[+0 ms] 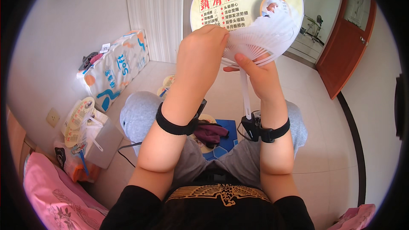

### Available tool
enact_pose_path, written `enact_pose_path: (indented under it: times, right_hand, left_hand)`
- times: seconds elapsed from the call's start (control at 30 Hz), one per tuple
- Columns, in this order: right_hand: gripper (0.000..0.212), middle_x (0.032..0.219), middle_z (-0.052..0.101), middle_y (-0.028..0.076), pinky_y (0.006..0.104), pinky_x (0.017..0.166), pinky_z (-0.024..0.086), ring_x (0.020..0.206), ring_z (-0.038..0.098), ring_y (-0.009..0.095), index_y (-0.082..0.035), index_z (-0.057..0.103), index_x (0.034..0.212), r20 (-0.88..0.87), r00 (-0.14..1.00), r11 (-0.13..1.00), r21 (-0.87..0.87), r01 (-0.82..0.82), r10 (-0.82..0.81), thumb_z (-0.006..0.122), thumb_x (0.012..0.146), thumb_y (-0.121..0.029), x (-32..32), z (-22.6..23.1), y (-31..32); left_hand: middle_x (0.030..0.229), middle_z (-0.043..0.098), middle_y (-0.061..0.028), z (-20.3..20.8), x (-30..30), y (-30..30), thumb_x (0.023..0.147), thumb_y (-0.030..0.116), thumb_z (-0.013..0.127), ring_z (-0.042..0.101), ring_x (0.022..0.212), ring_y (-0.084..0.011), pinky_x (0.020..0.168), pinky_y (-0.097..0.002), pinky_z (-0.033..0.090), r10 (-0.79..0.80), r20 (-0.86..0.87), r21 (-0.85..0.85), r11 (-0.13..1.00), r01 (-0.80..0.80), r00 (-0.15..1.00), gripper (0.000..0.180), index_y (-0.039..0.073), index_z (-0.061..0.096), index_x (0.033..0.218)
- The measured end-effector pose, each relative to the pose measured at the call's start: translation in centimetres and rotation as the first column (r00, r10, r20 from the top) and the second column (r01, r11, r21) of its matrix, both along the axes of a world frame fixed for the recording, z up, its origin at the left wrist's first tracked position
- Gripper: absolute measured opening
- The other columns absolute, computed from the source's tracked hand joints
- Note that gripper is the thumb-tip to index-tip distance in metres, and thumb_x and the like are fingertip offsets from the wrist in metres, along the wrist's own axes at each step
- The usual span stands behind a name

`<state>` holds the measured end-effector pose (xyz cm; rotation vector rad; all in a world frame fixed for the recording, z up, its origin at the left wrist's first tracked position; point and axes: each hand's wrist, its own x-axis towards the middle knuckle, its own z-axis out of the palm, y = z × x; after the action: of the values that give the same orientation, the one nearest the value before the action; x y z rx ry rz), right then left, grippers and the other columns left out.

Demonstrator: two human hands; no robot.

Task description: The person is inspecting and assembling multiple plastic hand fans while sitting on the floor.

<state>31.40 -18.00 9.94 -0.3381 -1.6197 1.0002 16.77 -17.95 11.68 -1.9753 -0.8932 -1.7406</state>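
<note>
A round plastic hand fan [238,21] with a pale yellow printed face, white ribs and a long white handle is held up in front of me. My right hand [257,70] grips it at the base of the ribs, thumb on the near side, with the handle hanging down below. My left hand [205,42] is closed at the fan's lower left edge, its back toward me. The fingertips are hidden, so what they hold, if anything, does not show. Each wrist wears a black strap with a small black device [251,127].
Between my knees, a dark red cloth [211,133] lies over a blue surface [228,127]. More fans [79,121] lean on a white box [102,138] at left. Behind stands a large wrapped tissue pack [115,72]. A brown door [347,38] stands ajar at right; pink fabric [55,191] is near left.
</note>
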Motion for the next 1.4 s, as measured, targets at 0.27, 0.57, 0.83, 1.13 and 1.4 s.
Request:
enact_pose_path:
  times: [0.27, 0.57, 0.83, 1.13, 1.4]
  right_hand:
    - [0.034, 0.109, 0.055, 0.009, 0.0318, 0.069, 0.053, 0.095, 0.056, 0.019, 0.002, 0.045, 0.118, -0.012, 1.0, 1.0, 0.011, 0.002, -0.002, 0.049, 0.085, -0.002, -0.1, -0.1, -0.1]
    - [0.034, 0.109, 0.055, 0.009, 0.0318, 0.07, 0.052, 0.096, 0.055, 0.018, 0.001, 0.044, 0.119, -0.018, 1.0, 0.999, 0.049, -0.019, 0.02, 0.049, 0.085, -0.004, -0.3, -0.2, -0.1]
    - [0.036, 0.111, 0.054, 0.009, 0.0317, 0.071, 0.052, 0.097, 0.055, 0.018, 0.0, 0.044, 0.12, -0.004, 1.0, 0.998, 0.07, -0.008, 0.008, 0.05, 0.085, -0.006, -0.3, -0.3, -0.2]
    - [0.036, 0.111, 0.054, 0.009, 0.0315, 0.07, 0.052, 0.097, 0.055, 0.017, 0.0, 0.044, 0.12, 0.033, 0.999, 0.994, 0.106, 0.034, -0.038, 0.05, 0.085, -0.005, -0.4, -0.4, -0.5]
    - [0.035, 0.11, 0.055, 0.008, 0.0309, 0.069, 0.053, 0.094, 0.056, 0.018, 0.0, 0.044, 0.119, -0.028, 1.0, 0.999, 0.03, 0.014, -0.013, 0.049, 0.085, -0.004, -0.7, -0.3, 0.5]
  left_hand:
    - [0.075, 0.06, -0.0122, -0.1, 0.1, -0.1, 0.075, 0.005, 0.059, 0.059, 0.064, -0.0269, 0.057, -0.0307, 0.047, -0.032, 0.029, -0.018, 0.999, 0.033, 0.999, 0.007, 0.001, 0.061, 0.081]
    - [0.076, 0.06, -0.0121, -0.5, 0.4, 0.6, 0.076, 0.004, 0.058, 0.058, 0.065, -0.0278, 0.058, -0.0316, 0.047, 0.015, 0.051, 0.075, 0.997, -0.019, 0.999, 0.006, 0.001, 0.06, 0.081]
    - [0.079, 0.06, -0.01, -0.8, 0.7, 0.8, 0.075, 0.002, 0.056, 0.058, 0.069, -0.0277, 0.06, -0.0329, 0.047, 0.094, 0.03, 0.124, 0.987, -0.097, 0.995, 0.006, 0.003, 0.058, 0.08]
    - [0.08, 0.057, -0.0116, -1.1, 1.1, 0.7, 0.076, 0.002, 0.054, 0.056, 0.074, -0.0291, 0.062, -0.0353, 0.046, 0.159, 0.025, 0.096, 0.982, -0.161, 0.987, 0.007, 0.003, 0.055, 0.083]
    - [0.08, 0.059, -0.0134, -0.4, -0.3, 0.8, 0.077, 0.003, 0.055, 0.058, 0.069, -0.0299, 0.061, -0.033, 0.047, -0.041, 0.068, 0.049, 0.998, 0.037, 0.997, 0.006, 0.001, 0.058, 0.082]
